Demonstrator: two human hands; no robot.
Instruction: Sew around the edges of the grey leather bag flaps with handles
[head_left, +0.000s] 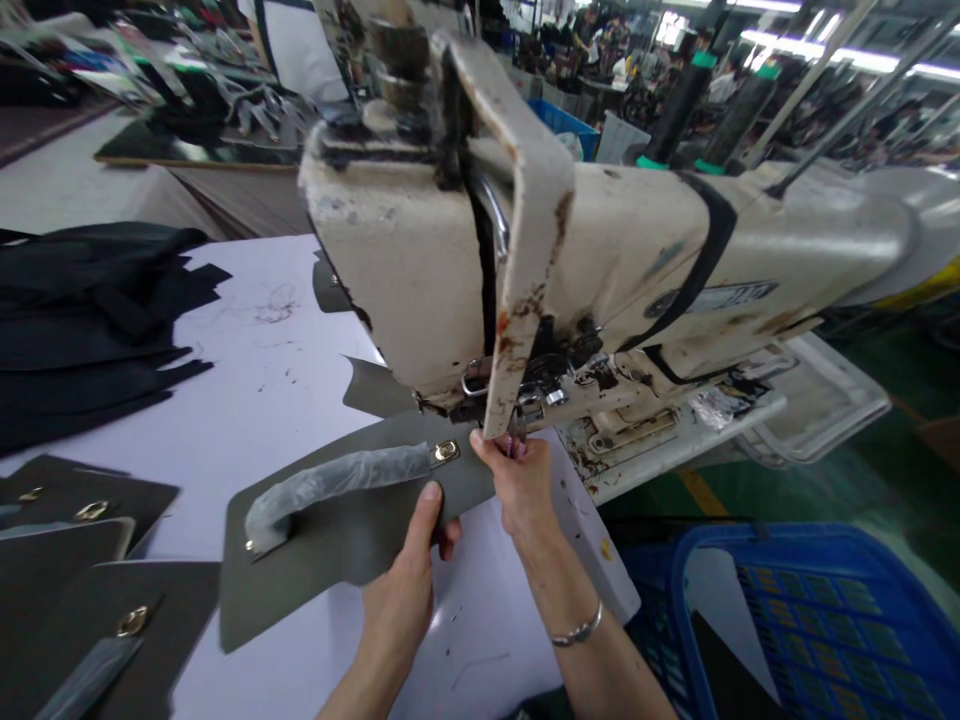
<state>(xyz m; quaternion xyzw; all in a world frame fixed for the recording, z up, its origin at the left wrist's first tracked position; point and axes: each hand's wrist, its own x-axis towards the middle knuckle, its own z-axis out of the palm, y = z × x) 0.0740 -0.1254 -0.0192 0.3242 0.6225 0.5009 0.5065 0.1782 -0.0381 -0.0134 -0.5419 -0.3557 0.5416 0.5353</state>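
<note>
A grey-green flat panel (337, 555) lies under the head of a worn white sewing machine (405, 260). Along the panel runs a handle wrapped in clear plastic (345, 485), held at its ends by gold-coloured fittings. My left hand (409, 580) pinches the panel's near edge, thumb on top and fingers beneath. Close to the needle area, my right hand (523, 485) is closed with its thumb at the panel's right end. Something small and pink shows at its fingers; what it is I cannot make out. The machine's guard bar partly hides these fingertips.
More grey panels with handles (169, 620) lie at lower left. Behind them is a pile of black pieces (90, 320). Another grey piece (375, 388) lies beyond the worked panel. A blue plastic basket (705, 545) stands at lower right, below the table edge.
</note>
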